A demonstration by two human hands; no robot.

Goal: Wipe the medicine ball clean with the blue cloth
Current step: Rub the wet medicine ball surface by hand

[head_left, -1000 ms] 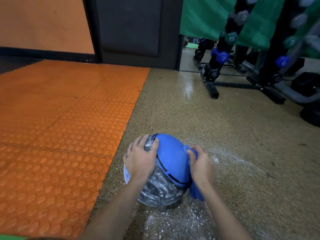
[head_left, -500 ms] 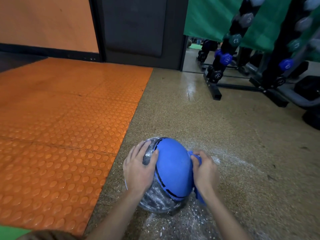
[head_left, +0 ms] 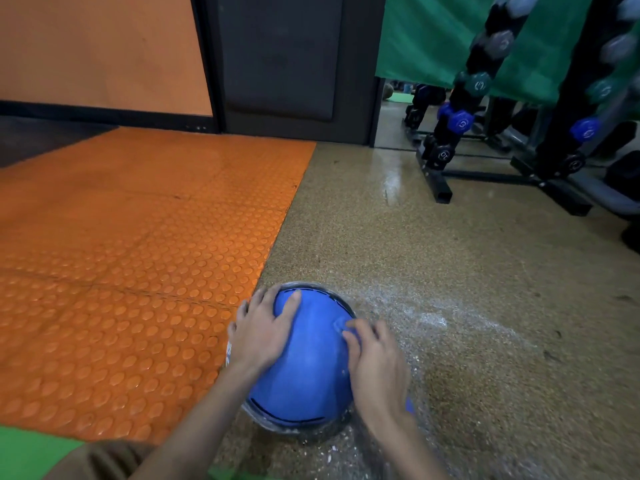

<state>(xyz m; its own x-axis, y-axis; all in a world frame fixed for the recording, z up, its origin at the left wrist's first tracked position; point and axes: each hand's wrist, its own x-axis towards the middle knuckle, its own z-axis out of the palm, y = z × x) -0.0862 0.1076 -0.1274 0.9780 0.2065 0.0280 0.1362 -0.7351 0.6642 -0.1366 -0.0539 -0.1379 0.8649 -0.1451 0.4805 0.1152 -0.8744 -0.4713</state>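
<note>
We see the speckled tan floor (head_left: pixel 450 271) taking up the right half of the view. An orange studded mat (head_left: pixel 121 254) covers its left side. A dark dumbbell rack (head_left: pixel 446 147) stands at the far right edge of the floor, well apart from us.

The medicine ball (head_left: pixel 311 368) sits on the tan floor at the near edge, just beside the border of the orange mat. Its blue panel faces up, and a grey, smeared rim shows around the bottom. White powdery streaks (head_left: pixel 426 318) lie on the floor to its right.

Our left hand (head_left: pixel 263 334) lies flat on the ball's left side, fingers spread and straight, gripping nothing. Our right hand (head_left: pixel 377 368) is on the ball's right side with fingers bent, bunching the blue cloth (head_left: pixel 341 323) against the surface. A fold of the cloth shows at the fingertips, though the blur makes its outline hard to trace.
</note>
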